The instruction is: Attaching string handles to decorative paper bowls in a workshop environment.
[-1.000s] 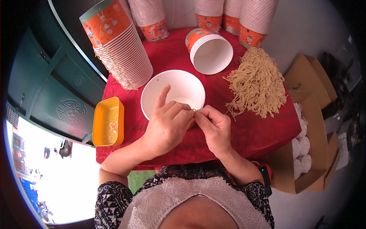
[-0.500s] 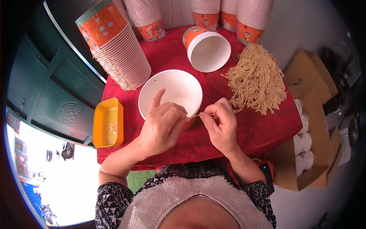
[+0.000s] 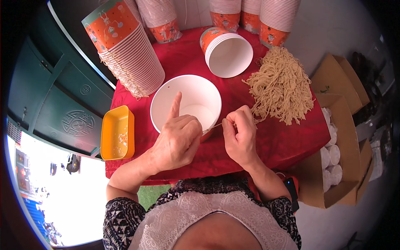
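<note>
An open white paper bucket [image 3: 186, 88] with an orange outside stands near the middle of the red-covered table. My left hand [image 3: 178, 139] is closed at its near right rim, index finger stretched out over the opening. A thin beige cord [image 3: 216, 125] runs from that rim to my right hand [image 3: 241, 135], which pinches it between thumb and curled fingers. The cord looks taut between the hands, and a loose end trails from my right hand toward a heap of cut beige cords [image 3: 283, 87]. My left fingertips are partly hidden, but they press where the cord meets the bucket.
A tall leaning stack of nested buckets [image 3: 133, 58] with cords hanging along it stands at left. Other nested buckets [image 3: 229, 54] lie on their side behind. A yellow tray [image 3: 107, 135] with small bits sits at left. Right of the table [image 3: 275, 146] is a cardboard box [image 3: 348, 154] of white rolls.
My right hand has drawn slightly right, away from the rim, and the cord between the hands is longer and straighter. My left hand has shifted slightly, its index finger more upright.
</note>
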Available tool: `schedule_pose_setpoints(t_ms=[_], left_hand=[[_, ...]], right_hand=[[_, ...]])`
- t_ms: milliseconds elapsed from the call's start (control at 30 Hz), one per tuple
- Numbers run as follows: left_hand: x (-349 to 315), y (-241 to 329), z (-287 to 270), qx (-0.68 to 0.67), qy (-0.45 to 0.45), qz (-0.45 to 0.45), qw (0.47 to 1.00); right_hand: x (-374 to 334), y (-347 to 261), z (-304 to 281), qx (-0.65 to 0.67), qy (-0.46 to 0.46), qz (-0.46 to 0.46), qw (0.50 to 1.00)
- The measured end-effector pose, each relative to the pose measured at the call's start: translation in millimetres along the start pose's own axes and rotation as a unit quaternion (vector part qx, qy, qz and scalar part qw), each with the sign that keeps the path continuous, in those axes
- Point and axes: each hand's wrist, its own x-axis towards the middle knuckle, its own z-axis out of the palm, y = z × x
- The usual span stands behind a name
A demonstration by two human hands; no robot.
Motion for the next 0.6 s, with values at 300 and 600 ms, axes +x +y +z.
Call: schedule_pose_setpoints(t_ms=[300,600], left_hand=[[4,-6,-37,0.007,-0.074,-0.026,0.997],[13,-81,-63,0.293,-0.14,-0.037,0.945]], right_hand=[[9,12,-15,0.029,-0.012,0.043,0.999],[15,24,-56,0.194,-0.046,0.176,0.964]])
